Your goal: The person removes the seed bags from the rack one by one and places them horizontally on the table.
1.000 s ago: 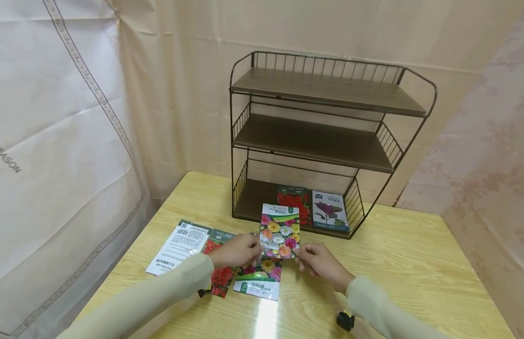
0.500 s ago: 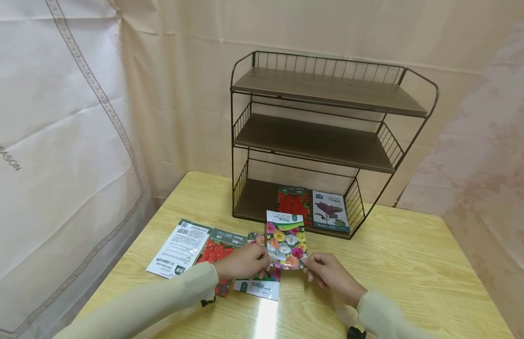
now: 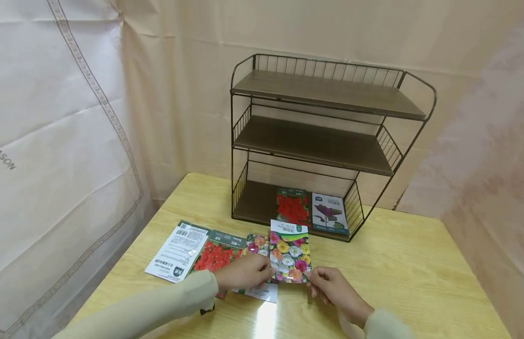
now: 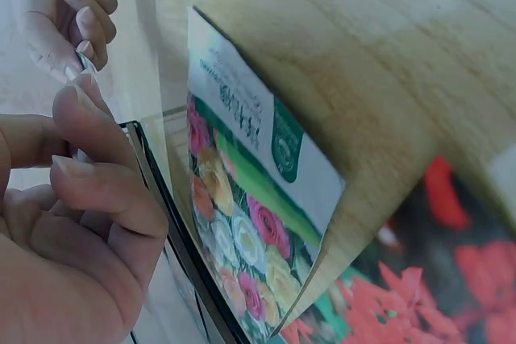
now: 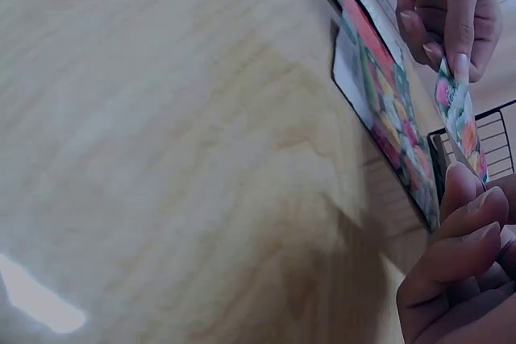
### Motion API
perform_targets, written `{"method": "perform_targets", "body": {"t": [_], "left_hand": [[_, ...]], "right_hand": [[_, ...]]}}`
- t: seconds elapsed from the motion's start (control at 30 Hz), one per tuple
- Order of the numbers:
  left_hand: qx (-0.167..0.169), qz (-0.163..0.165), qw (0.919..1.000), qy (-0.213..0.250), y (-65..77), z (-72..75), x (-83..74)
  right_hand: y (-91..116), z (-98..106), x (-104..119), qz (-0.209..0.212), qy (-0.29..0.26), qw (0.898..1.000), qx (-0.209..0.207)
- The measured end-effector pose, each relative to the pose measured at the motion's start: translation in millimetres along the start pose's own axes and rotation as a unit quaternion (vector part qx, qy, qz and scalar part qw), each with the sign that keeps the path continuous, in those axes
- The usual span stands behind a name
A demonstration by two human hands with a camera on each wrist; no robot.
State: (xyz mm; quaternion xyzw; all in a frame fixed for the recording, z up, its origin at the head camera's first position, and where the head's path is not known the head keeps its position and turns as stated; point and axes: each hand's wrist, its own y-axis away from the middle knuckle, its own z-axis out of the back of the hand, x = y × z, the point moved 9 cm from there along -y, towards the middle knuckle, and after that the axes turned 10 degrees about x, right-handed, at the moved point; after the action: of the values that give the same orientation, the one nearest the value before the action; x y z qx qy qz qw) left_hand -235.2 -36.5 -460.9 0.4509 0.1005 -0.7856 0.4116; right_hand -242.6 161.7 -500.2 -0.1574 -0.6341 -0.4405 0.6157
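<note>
A seed packet (image 3: 292,252) with multicoloured flowers is held up off the table between both hands. My left hand (image 3: 245,272) pinches its lower left edge between thumb and fingers. At the lower right corner, my right hand (image 3: 337,289) pinches it too. Beneath the left hand lies a second packet of the same flowers (image 4: 250,223), turned the other way round. Beside that one are a red-flower seed packet (image 3: 218,255), partly covered by the left hand and sleeve, and a packet with its printed white back up (image 3: 178,251).
Behind the hands stands a three-tier dark wire shelf (image 3: 317,141). On its bottom tier lie a red-flower packet (image 3: 292,206) and a white packet with a purple plant (image 3: 329,213). The wooden table (image 3: 397,268) extends right. Curtains (image 3: 181,94) hang around.
Both hands have shifted right and nearer the person, carrying the multicoloured flower packet along. More of the second flower packet and the red-flower packet on the shelf now shows.
</note>
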Motion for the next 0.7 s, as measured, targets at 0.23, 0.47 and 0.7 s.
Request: {"method": "perform_targets", "body": {"t": [0.23,0.47,0.7], "left_hand": [[0.014,-0.005,0.9996,-0.024,-0.8,-11.1,-5.6],[0.023,0.003,0.9988,-0.043,-0.8,-19.2,-9.5],[0.042,0.01,0.9966,-0.07,2.3,-29.5,-11.3]], "right_hand": [[10.6,-4.0,-12.6,-0.015,-0.01,1.0,0.0],[20.9,-3.5,-13.6,-0.013,-0.011,1.0,0.001],[27.9,-7.7,-19.5,-0.011,-0.023,0.999,0.021]]}}
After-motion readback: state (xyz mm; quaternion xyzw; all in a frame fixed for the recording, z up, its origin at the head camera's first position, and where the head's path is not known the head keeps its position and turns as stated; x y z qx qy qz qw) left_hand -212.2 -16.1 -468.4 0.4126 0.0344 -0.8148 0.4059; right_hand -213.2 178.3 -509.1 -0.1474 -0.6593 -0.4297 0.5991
